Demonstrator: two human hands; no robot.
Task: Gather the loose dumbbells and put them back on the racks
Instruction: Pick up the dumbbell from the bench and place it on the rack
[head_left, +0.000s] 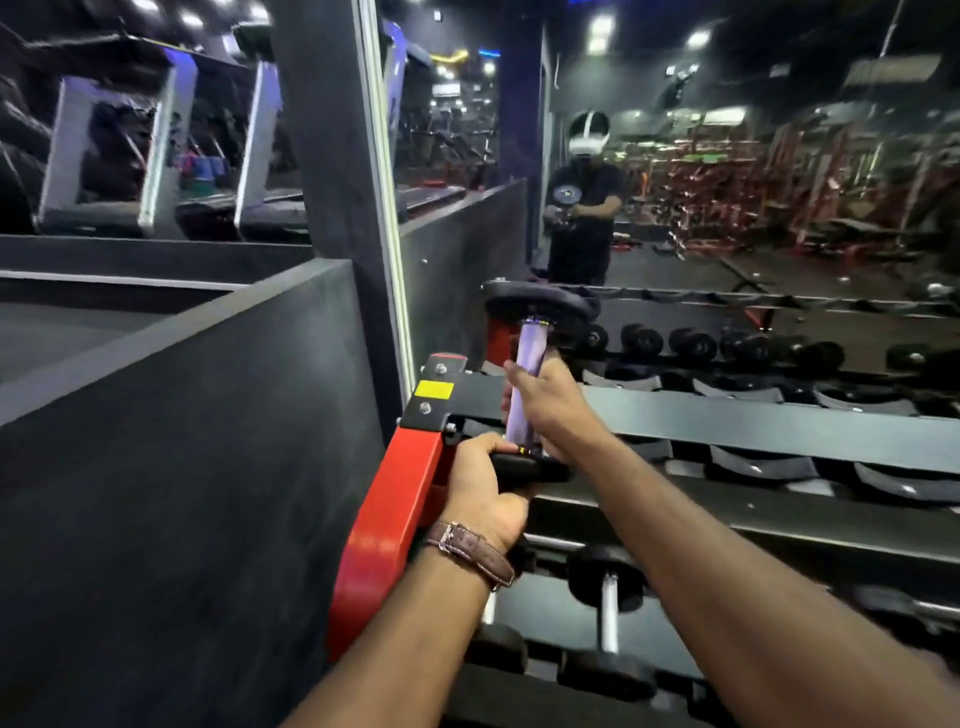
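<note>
one black-headed dumbbell with shiny metal handle (524, 384), over red-and-black rack's (395, 493) left end | right hand (545, 400) wraps handle | left hand (483, 483) grips near head | below grip: two racked dumbbells (605, 618) | yellow label (434, 389), unreadable

wall mirror (727, 156), treadmills (156, 156); grey partition (182, 415)

place: gym | evidence: dumbbell rack (727, 431), treadmills (156, 156), wall mirror (727, 156)

Right grip (545, 402) curled closed ahead, left grip (480, 486) clenched below it.
</note>
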